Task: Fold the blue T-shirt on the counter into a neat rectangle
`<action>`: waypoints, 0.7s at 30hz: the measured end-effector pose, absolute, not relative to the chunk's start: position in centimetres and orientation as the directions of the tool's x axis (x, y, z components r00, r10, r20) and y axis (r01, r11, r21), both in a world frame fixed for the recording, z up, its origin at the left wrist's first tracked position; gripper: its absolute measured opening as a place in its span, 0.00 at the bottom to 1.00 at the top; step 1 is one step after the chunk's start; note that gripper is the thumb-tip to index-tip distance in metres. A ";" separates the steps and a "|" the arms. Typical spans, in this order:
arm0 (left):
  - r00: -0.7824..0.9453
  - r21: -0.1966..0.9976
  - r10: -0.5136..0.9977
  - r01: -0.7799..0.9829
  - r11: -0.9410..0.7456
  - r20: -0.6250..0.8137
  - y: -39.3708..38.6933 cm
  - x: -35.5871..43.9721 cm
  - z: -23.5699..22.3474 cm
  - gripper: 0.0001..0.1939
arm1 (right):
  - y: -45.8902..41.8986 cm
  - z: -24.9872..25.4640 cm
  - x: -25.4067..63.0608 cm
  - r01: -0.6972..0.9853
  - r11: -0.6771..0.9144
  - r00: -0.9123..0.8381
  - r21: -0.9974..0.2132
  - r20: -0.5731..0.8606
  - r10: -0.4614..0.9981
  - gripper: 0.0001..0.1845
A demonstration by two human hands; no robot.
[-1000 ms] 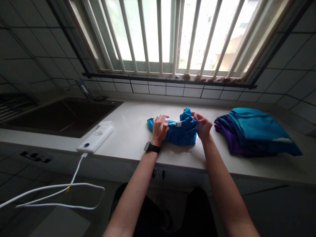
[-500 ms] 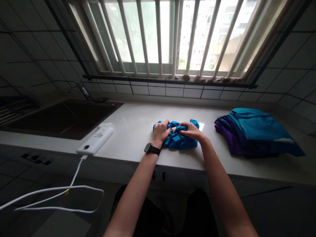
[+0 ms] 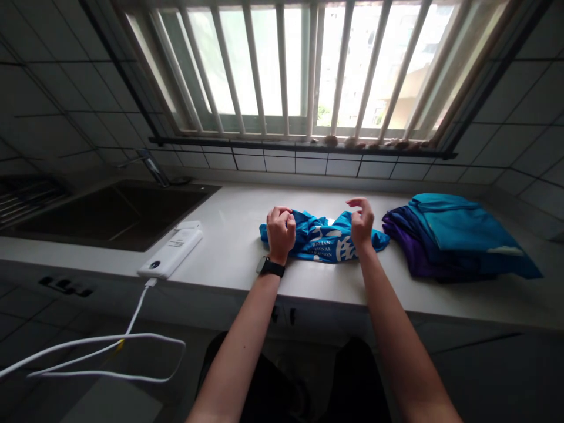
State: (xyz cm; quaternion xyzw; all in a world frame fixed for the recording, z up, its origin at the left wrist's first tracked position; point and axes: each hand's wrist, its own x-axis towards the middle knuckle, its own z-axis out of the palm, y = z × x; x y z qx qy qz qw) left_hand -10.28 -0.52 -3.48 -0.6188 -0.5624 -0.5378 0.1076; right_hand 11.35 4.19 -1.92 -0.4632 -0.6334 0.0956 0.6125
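A crumpled blue cloth with white printed lettering and shapes lies spread sideways on the counter in the head view. My left hand, with a black-strapped watch on its wrist, is at the cloth's left part. Its fingers are curled closed, with cloth at them; the fingertips are partly hidden. Over the cloth's right part, my right hand is raised with bent fingers, the index finger standing apart from the others. No cloth shows between the fingers of that hand.
A stack of folded turquoise, navy and purple cloths lies right of the blue cloth. On the left, a white power bank with a white cable rests by the dark sink. A barred window is behind the counter.
The bunched blue cloth has been spread wider, and its white print now shows. My hands have moved apart; the right one has lifted and loosened its pinch.
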 end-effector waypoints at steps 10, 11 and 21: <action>-0.215 0.545 0.854 0.834 -0.092 0.473 0.2 -9.3 -4.0 0.17 | 4.0 -3.0 10.6 0.708 0.467 -0.381 -0.530 0.270 0.884 0.12; -0.177 0.524 0.882 0.847 -0.089 0.436 0.1 -9.2 -4.1 0.14 | 3.9 -2.9 10.5 0.716 0.471 -0.367 -0.515 0.295 0.882 0.08; -0.502 0.644 0.534 0.757 -0.108 0.680 1.0 -10.9 -4.1 0.05 | 4.3 -1.5 11.2 0.552 0.445 0.394 -0.706 0.690 0.607 0.05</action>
